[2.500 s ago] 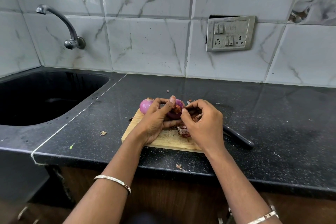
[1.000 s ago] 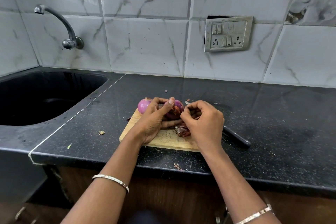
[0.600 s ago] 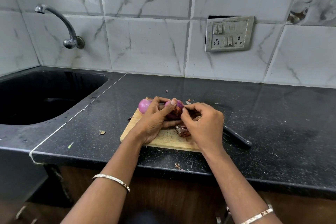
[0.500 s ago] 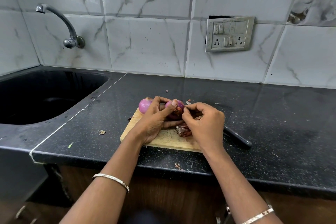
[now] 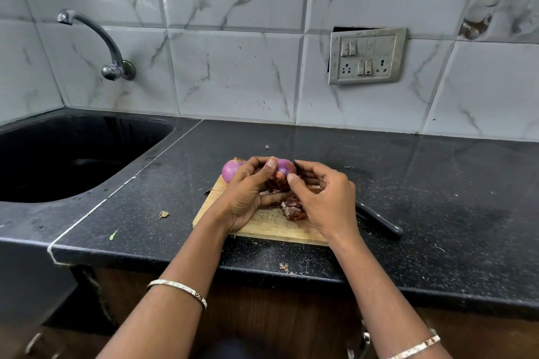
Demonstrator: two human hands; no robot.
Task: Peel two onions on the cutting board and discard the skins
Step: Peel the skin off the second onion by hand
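Left hand (image 5: 245, 198): grips onion (image 5: 284, 172). Right hand (image 5: 323, 201): thumb on same onion, fingers loosely curved; pinch unclear. Sink (image 5: 131, 137): far left, interior dark. Cutting board (image 5: 271, 227): under both hands, holds second onion (image 5: 230, 170), skins (image 5: 293, 210).

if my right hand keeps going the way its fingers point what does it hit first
The onion held in the left hand. The right hand points left and away, straight at it, and its thumb tip seems to be touching the skin. Nothing lies between them.
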